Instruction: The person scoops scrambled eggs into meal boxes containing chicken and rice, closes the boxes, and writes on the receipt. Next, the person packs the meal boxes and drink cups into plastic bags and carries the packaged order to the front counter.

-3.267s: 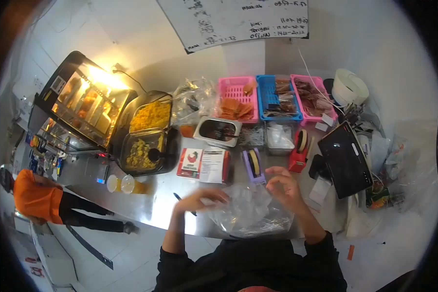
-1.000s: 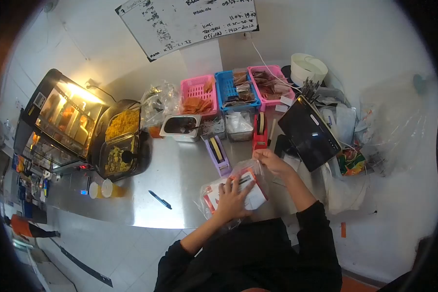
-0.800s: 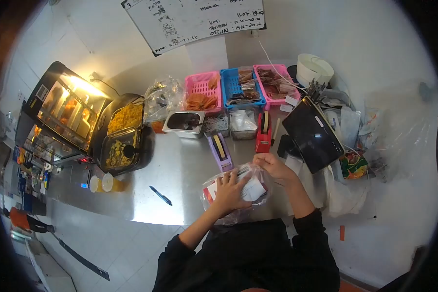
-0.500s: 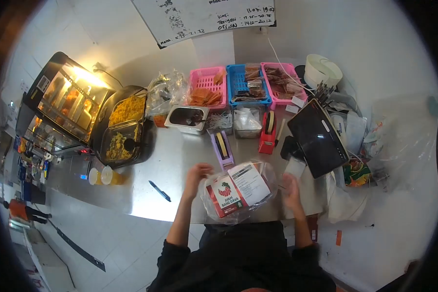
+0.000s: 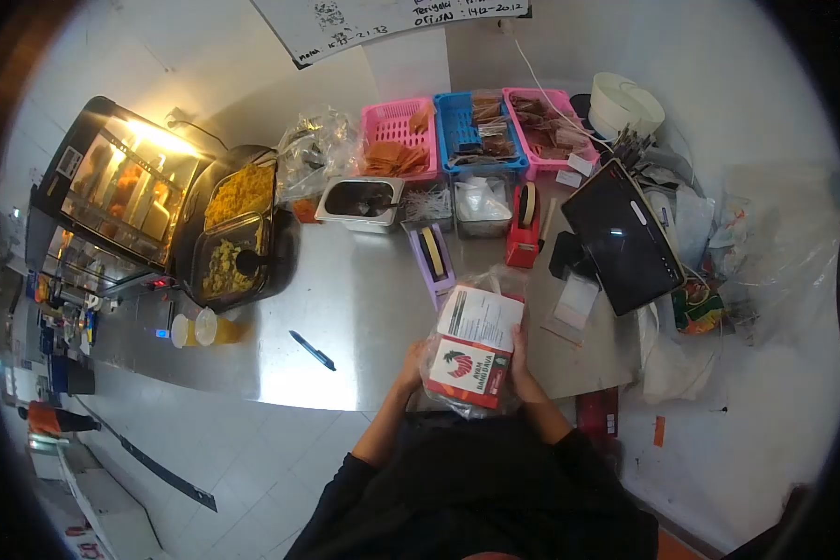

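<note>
A: Quick, where's the red-and-white box [image 5: 474,371]?
B: Near edge of the counter [image 5: 345,271], between the hands. Clear plastic bag [image 5: 502,277] around it. Resting or lifted, can't tell.
A: Face?
B: Printed slip [image 5: 481,315] on the far half, rooster-like logo on the near half.
A: Left hand [image 5: 410,366]?
B: At the bag's left side, fingers curled. Pinching plastic or only touching, can't tell.
A: Right hand [image 5: 521,355]?
B: Against the box's right side, fingers pointing far, partly hidden. Grip closed or loose, can't tell.
A: Around it?
B: Purple tape dispenser [image 5: 436,271] just beyond the bag, red tape dispenser [image 5: 522,245] far right of that. Tablet [image 5: 623,238] further right, screen dark. Blue pen [image 5: 312,351] lying left, well apart from the hands.
</note>
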{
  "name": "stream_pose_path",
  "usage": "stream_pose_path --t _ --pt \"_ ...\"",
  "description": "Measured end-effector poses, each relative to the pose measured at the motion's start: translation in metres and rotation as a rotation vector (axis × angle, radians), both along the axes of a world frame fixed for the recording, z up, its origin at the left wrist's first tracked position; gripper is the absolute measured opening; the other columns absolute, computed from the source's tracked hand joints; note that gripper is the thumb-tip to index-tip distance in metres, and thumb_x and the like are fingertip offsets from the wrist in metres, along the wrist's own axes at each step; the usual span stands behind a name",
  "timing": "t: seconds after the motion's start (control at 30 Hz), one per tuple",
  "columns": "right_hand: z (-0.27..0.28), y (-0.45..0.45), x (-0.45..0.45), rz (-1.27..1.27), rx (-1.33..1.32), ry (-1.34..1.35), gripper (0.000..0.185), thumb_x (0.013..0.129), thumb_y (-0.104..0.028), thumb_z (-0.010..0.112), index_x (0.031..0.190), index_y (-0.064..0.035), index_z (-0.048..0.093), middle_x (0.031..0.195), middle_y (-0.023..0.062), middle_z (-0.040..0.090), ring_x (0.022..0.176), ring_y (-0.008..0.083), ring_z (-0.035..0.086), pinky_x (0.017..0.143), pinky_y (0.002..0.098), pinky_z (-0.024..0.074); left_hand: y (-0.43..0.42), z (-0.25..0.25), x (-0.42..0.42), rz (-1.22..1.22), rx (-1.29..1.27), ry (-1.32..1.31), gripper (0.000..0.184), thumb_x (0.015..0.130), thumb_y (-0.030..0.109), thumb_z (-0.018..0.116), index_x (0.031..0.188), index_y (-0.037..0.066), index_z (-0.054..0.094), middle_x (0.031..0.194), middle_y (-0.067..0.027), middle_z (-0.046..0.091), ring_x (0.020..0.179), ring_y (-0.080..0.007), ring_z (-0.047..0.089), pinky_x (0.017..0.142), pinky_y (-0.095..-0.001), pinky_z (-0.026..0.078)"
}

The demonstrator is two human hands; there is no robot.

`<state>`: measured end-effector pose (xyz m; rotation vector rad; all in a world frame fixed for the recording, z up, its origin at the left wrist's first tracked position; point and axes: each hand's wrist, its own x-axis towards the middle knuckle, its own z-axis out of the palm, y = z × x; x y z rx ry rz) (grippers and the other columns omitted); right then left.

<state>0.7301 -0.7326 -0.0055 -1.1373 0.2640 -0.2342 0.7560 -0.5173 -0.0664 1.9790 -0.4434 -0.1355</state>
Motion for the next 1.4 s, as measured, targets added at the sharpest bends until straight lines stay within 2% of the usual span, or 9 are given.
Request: stream_pose_path --t 0.23,0.5,0.6,0.7,0.8,0.93,1.0,1.23,1.4 --pt "-0.017 -0.007 -0.022 0.337 0.368 0.129 0.058 0.084 -0.034 0.040 0.126 0.0005 0.020 0.121 0.0131 0.036 0.110 0.0184 0.039 0.092 0.0315 0.0308 -0.045 -0.065 0.007 0.373 -0.932 0.774 0.036 0.085 0.032 0.039 0.082 -0.001 0.052 0.073 -0.0095 0.056 0.062 -0.0175 0.054 0.057 -0.0330 0.045" --pt "0.006 0.004 -0.044 0.197 0.410 0.112 0.052 0.086 -0.037 0.037 0.122 0.0005 0.031 0.120 0.0121 0.040 0.110 0.0204 0.040 0.092 0.0326 0.0327 -0.061 0.139 0.009 0.498 -1.302 1.070 0.035 0.085 0.036 0.038 0.081 0.004 0.051 0.070 -0.0082 0.054 0.065 -0.0190 0.053 0.063 -0.0344 0.045" --pt "0.070 0.007 -0.037 -0.030 0.068 -0.012 0.052 0.086 -0.028 0.042 0.126 -0.0012 0.025 0.126 0.0125 0.033 0.117 0.0187 0.029 0.095 0.0318 0.0264 -0.022 0.045 0.011 0.446 -1.127 0.832 0.038 0.084 0.040 0.039 0.088 0.004 0.050 0.072 -0.0077 0.049 0.069 -0.0173 0.049 0.070 -0.0301 0.040" --pt "0.071 -0.004 -0.047 -0.045 -0.286 0.062 0.057 0.084 -0.017 0.046 0.129 -0.0008 0.015 0.129 0.0143 0.028 0.120 0.0222 0.025 0.099 0.0321 0.0173 -0.015 0.084 -0.001 0.533 -0.961 0.487 0.037 0.083 0.040 0.041 0.089 0.005 0.050 0.081 -0.0061 0.046 0.078 -0.0168 0.045 0.076 -0.0260 0.034" --pt "-0.007 -0.022 -0.089 0.011 -0.834 0.252 0.053 0.079 -0.007 0.052 0.125 -0.0009 0.025 0.112 0.0175 0.043 0.102 0.0251 0.045 0.085 0.0295 0.0366 -0.015 0.171 -0.040 0.319 -0.198 -0.195 0.026 0.079 0.028 0.048 0.089 0.005 0.054 0.096 -0.0072 0.045 0.091 -0.0213 0.042 0.081 -0.0286 0.031" --pt "0.096 -0.045 -0.099 0.546 0.247 0.494 0.043 0.074 -0.001 0.053 0.114 -0.0030 0.036 0.084 0.0121 0.049 0.065 0.0169 0.051 0.051 0.0225 0.0409 -0.011 0.171 -0.075 -0.394 0.358 -0.572 0.027 0.066 0.012 0.056 0.093 0.006 0.055 0.105 -0.0062 0.046 0.095 -0.0247 0.042 0.082 -0.0339 0.036" --pt "0.144 -0.068 -0.082 0.708 0.488 0.255 0.042 0.072 0.001 0.054 0.110 -0.0041 0.038 0.075 0.0089 0.048 0.053 0.0116 0.047 0.040 0.0199 0.0351 -0.010 0.159 -0.073 -0.431 0.317 -0.614 0.029 0.062 0.010 0.057 0.091 0.008 0.056 0.104 -0.0052 0.047 0.092 -0.0247 0.045 0.079 -0.0347 0.039" --pt "0.155 -0.032 0.047 -0.102 -1.305 -0.375 0.052 0.072 -0.014 0.062 0.115 -0.0029 0.035 0.099 0.0096 0.051 0.082 0.0132 0.052 0.072 0.0251 0.0423 -0.026 0.221 -0.062 -0.708 0.125 -0.430 0.020 0.064 0.009 0.058 0.083 0.007 0.052 0.083 -0.0063 0.052 0.078 -0.0249 0.053 0.069 -0.0357 0.044" --pt "0.118 -0.030 0.122 0.656 -0.840 -0.071 0.026 0.079 -0.018 0.056 0.096 0.0003 0.050 0.087 0.0062 0.054 0.069 0.0086 0.050 0.058 0.0227 0.0419 -0.016 0.259 -0.057 -0.735 0.184 -0.250 0.014 0.068 0.006 0.057 0.081 0.005 0.052 0.082 -0.0085 0.053 0.079 -0.0259 0.053 0.066 -0.0353 0.044"
